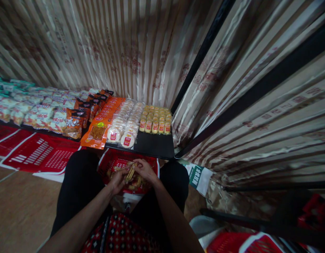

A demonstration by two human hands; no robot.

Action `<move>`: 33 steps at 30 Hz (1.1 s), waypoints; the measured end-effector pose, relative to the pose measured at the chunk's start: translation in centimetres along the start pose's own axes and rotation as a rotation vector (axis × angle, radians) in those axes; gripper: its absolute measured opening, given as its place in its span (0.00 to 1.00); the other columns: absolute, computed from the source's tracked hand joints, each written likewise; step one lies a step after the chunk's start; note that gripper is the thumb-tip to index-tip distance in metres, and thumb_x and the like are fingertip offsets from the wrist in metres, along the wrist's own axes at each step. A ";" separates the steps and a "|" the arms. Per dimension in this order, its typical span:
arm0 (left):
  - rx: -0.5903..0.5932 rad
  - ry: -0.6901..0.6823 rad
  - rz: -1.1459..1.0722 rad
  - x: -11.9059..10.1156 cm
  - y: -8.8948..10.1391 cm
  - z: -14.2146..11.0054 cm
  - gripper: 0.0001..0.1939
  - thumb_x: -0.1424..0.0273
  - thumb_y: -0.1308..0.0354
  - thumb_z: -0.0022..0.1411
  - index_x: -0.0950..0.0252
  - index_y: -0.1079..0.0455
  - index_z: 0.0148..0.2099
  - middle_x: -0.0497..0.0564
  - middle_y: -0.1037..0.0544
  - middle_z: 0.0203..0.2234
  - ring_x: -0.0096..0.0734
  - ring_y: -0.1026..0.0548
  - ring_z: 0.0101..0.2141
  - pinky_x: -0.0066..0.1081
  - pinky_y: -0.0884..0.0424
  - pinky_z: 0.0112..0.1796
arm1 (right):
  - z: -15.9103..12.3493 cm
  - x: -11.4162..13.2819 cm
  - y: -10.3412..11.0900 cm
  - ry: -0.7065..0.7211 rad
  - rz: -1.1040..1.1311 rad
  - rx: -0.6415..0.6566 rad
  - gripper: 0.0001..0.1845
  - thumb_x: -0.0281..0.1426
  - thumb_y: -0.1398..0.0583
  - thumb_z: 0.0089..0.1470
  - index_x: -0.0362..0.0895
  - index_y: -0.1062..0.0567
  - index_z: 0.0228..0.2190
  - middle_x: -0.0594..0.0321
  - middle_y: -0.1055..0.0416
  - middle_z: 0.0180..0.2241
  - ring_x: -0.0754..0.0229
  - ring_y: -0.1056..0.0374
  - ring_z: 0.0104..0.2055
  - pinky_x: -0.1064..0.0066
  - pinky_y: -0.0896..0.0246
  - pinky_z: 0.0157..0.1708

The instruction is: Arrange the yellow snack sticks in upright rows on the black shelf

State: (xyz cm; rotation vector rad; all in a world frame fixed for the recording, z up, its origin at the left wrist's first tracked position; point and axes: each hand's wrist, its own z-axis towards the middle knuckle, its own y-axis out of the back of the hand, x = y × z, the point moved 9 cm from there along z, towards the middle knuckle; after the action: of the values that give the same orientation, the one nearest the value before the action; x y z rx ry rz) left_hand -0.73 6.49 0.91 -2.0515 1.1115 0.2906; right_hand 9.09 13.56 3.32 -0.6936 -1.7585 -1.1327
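Both my hands meet above a red plastic basket (155, 162) between my knees. My left hand (118, 180) and my right hand (145, 170) are closed around small gold-wrapped snack packets (130, 173), which I hold together between them. More packets like these lie loose in the basket below. Just beyond, on a black shelf (154, 144), small yellow packaged snacks (155, 121) stand in tight rows. To their left are rows of round white crackers in clear wrap (127, 139) and flat orange snack bags (95, 135).
Farther left along the shelf are orange-and-black bags (74, 124), white bags (42, 114) and green-topped bags (13, 84). Red baskets (41, 153) line the floor at left. Striped curtain (141, 49) and dark poles (201, 52) close off the back and right. A green-and-white carton (200, 177) lies by my right knee.
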 end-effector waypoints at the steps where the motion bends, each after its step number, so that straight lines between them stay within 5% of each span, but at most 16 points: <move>1: -0.010 0.011 0.000 0.1 0.1 0.0 0.22 0.82 0.50 0.51 0.69 0.37 0.49 0.51 0.23 0.26 0.27 0.25 0.24 0.26 0.28 0.28 | 0.0 0.0 0.0 -0.003 0.003 0.003 0.13 0.32 0.41 0.48 0.43 0.27 0.38 0.61 0.30 0.36 0.65 0.31 0.31 0.74 0.35 0.33; 17: -0.025 0.086 -0.082 0.6 0.8 -0.2 0.19 0.79 0.51 0.55 0.68 0.38 0.50 0.51 0.23 0.28 0.25 0.26 0.18 0.21 0.31 0.18 | 0.0 -0.7 -0.2 -0.078 -0.122 0.047 0.13 0.39 0.42 0.51 0.42 0.25 0.30 0.63 0.28 0.28 0.65 0.33 0.29 0.76 0.40 0.29; 28: 0.040 0.089 -0.232 0.5 0.1 -0.2 0.17 0.70 0.57 0.59 0.77 0.35 0.44 0.62 0.22 0.28 0.37 0.22 0.30 0.26 0.27 0.27 | -0.2 -1.1 -0.1 -0.210 0.085 0.043 0.15 0.42 0.45 0.53 0.42 0.29 0.29 0.70 0.34 0.17 0.69 0.38 0.19 0.79 0.46 0.20; 33: 0.066 0.073 -0.192 0.5 0.0 -0.3 0.12 0.81 0.53 0.50 0.76 0.32 0.36 0.63 0.22 0.31 0.38 0.23 0.38 0.28 0.28 0.38 | -0.4 -0.5 0.0 -0.259 0.190 0.049 0.16 0.43 0.46 0.54 0.43 0.32 0.26 0.71 0.36 0.15 0.69 0.38 0.18 0.79 0.45 0.19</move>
State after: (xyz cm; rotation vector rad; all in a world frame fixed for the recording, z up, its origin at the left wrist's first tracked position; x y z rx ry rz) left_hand -0.47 6.01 0.86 -2.1052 0.9450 0.0834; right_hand 9.53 13.20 2.93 -0.9909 -1.8821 -0.8986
